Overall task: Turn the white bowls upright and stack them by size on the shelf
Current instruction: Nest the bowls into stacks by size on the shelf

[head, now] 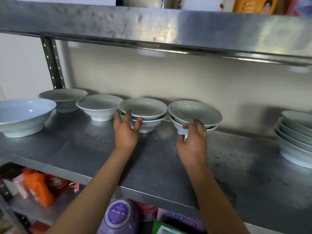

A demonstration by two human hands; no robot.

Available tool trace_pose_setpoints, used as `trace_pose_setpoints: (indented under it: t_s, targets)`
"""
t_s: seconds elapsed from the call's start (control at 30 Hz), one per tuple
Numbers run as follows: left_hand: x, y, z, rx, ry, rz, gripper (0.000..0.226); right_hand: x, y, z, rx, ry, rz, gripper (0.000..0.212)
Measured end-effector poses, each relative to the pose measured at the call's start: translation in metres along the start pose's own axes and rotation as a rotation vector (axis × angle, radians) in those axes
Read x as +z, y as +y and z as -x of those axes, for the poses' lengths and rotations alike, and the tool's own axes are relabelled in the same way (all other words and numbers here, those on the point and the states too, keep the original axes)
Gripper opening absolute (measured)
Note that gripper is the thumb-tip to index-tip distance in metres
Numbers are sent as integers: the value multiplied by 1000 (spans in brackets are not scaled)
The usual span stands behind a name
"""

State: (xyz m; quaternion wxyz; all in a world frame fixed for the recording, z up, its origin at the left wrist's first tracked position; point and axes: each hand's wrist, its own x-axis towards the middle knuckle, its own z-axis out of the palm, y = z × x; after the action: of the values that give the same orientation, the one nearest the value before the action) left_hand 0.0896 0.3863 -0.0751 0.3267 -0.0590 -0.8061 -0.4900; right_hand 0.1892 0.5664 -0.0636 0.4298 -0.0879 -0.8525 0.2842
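Observation:
White bowls stand upright along the metal shelf (84,149). A short stack of two bowls (143,109) sits mid-shelf; my left hand (125,130) grips its near rim, fingers spread against the side. To its right a second short stack (194,112) tilts off the shelf, and my right hand (192,141) holds it by the foot and lower side. Single bowls stand further left: one medium (99,105), one behind it (63,97), one large (23,114) at the left edge. A taller stack of several bowls (295,139) stands at the far right.
The upper shelf (152,31) hangs low overhead with packets and containers on it. A perforated steel post (53,65) rises at the back left. Below the shelf lie an orange packet (40,188), a purple-lidded jar (118,215) and a green pack (165,228).

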Motion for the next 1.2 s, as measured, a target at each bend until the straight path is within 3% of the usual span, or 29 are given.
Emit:
trace_pose_setpoints:
  t_s: [0.13,0.23,0.33,0.47,0.67,0.8,0.97,1.2]
  targets:
    - [-2,-4,-5,-296,-61,358,87,1,-1,1,-17,32,-10,28]
    - [-4,-1,-4,-596,-256,736,67,-3,-4,0,-86,96,-64,20]
    - [-3,2,-2,-629,-367,901,49,-4,-5,1,-128,81,-63,7]
    - [-2,5,-6,-694,-363,1156,46,2,-8,7,-134,-109,22,7]
    - [2,24,-14,-842,-263,1262,41,2,-5,4,-14,-369,178,10]
    - [-6,37,-25,-957,-246,1199,18,6,-2,1,69,-474,297,14]
    - [-23,51,-27,-978,-211,1101,23,4,-2,1,42,-503,347,20]
    - [-53,71,-38,-988,-177,1181,34,2,-4,3,-3,-529,391,25]
